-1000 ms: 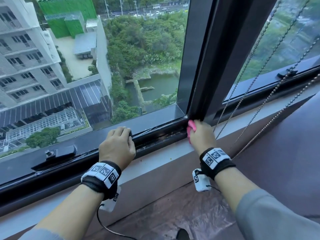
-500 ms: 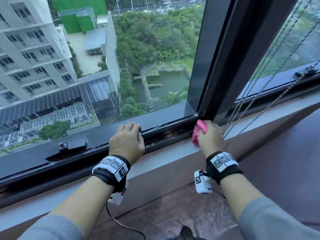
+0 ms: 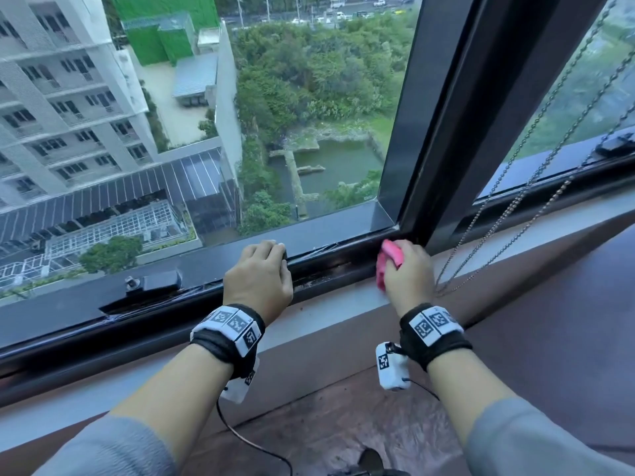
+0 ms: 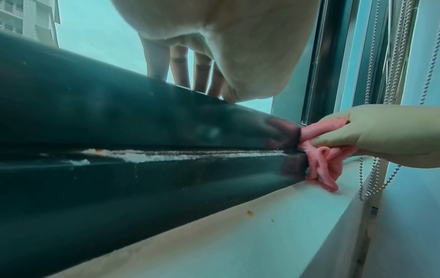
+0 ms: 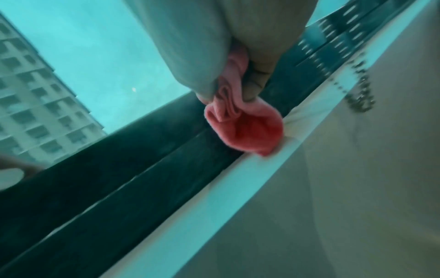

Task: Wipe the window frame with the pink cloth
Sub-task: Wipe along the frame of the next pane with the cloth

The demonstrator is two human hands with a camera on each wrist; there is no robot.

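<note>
I read even daylight through the window glass point(image 3: 275, 115) in the head view: sharp, with no hard shadows, straight lines bowing at the edges. Both wrist views carry a teal cast. The right wrist view is motion-blurred throughout; the pink cloth point(image 5: 247, 129) is soft-edged.

Fingers point(image 4: 178, 71) draped over the dark window frame point(image 4: 119, 116)
Off to the right, pink cloth point(image 4: 326, 165) bunched in the right hand point(image 4: 385, 133), jammed against the frame's end, crumbly white gunk point(image 4: 166, 155) along the groove
</note>
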